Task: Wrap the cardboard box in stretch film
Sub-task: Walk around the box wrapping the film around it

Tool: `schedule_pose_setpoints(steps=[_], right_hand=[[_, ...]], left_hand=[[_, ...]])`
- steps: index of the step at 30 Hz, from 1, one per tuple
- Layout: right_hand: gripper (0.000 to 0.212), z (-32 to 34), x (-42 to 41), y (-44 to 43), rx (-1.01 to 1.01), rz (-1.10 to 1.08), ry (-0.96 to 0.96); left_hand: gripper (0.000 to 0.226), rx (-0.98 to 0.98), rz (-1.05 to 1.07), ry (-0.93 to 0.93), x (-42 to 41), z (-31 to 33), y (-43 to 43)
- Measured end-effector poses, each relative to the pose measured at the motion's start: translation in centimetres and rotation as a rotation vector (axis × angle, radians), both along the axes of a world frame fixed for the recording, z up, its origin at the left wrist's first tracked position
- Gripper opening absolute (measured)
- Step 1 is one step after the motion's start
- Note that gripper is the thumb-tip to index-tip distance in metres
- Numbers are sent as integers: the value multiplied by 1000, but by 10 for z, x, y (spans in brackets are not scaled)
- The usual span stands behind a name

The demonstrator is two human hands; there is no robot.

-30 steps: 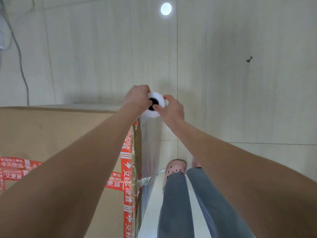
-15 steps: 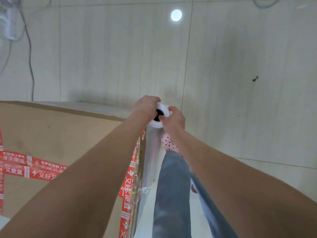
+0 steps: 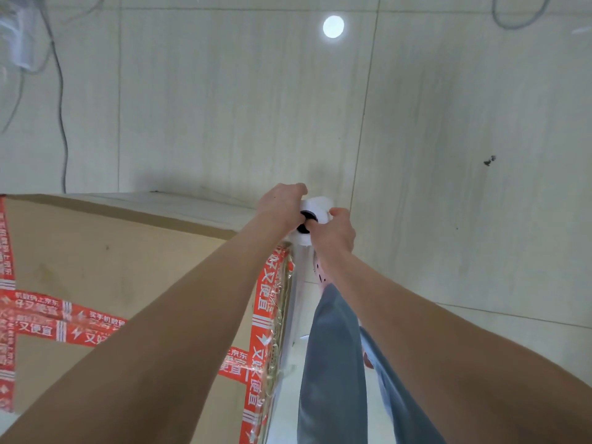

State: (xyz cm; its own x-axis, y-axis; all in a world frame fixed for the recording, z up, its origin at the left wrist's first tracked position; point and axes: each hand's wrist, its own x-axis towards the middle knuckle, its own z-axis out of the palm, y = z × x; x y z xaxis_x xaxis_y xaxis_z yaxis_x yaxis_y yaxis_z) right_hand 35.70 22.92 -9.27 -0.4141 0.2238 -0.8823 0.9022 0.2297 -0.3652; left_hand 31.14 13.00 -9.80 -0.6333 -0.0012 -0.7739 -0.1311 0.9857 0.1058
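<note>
- Centrally, one cardboard box (image 3: pixel 112 267) stood on the floor at the lower left of your view, brown top face toward you, its right edge running down the middle of the frame.
- One stretch film roll (image 3: pixel 317 205): white, upright, black core hole on top, held just beside the box's far right corner.
- One film sheet (image 3: pixel 293 302): clear and glossy, ran down from the roll along the box's right side, and was wrinkled where it lay over the tape.
- Your left hand (image 3: pixel 282 201): fingers curled round the roll's top from the left, gripping it.
- Your right hand (image 3: pixel 334 230): fingers curled round the roll's top from the right, thumb at the core hole.
- Strips of red tape (image 3: pixel 264 315): printed with white characters, one along the box's right edge, others crossing the top face at left.
- Your leg (image 3: pixel 333 363): in blue-grey jeans, beside the box's right side and below your right forearm; a pink shoe (image 3: pixel 320 278) with dark holes showed near the roll.
- Underfoot, the floor (image 3: pixel 448 123): pale tiles with thin joints, a round light glare (image 3: pixel 333 26) and a small dark speck (image 3: pixel 489 160).
- Loose cables (image 3: pixel 61 107): dark and grey, trailed at upper left.
</note>
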Motion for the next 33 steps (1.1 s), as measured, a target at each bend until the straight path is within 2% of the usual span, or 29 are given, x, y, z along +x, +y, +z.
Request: schedule_pose_setpoints(steps=[2, 6, 9, 12, 14, 17, 19, 21, 24, 28, 33], right_hand=[[41, -1, -4, -1, 25, 24, -13], [33, -2, -17, -2, 116, 218, 62], [34, -4, -32, -7, 107, 350, 150], [40, -2, -46, -17, 40, 410, 225], [52, -1, -50, -22, 40, 388, 146], [64, -1, -52, -27, 20, 340, -42], [58, -2, -54, -31, 15, 319, -44], [52, -2, -56, -34, 16, 315, -11], [49, -2, -62, -39, 22, 361, 22], [47, 0, -73, -45, 58, 484, 77], [44, 1, -93, -58, 63, 628, 181]], left_hand=[[49, 37, -52, 4, -3, 0, 2], [31, -12, -51, 47, -13, 4, 0], [26, -20, 96, 27, -16, 4, -13], [18, 0, 349, -25, -16, 2, -30], [23, 19, 470, -57, -16, 4, -37], [19, -10, 384, -59, -20, 7, -40], [27, -19, 246, -23, -25, 4, -39], [49, 15, 109, 9, -30, -1, -39], [43, -10, -28, 31, -40, -1, -39], [34, -33, 47, 34, -47, -4, -47], [11, 4, 331, 25, -47, -5, -63]])
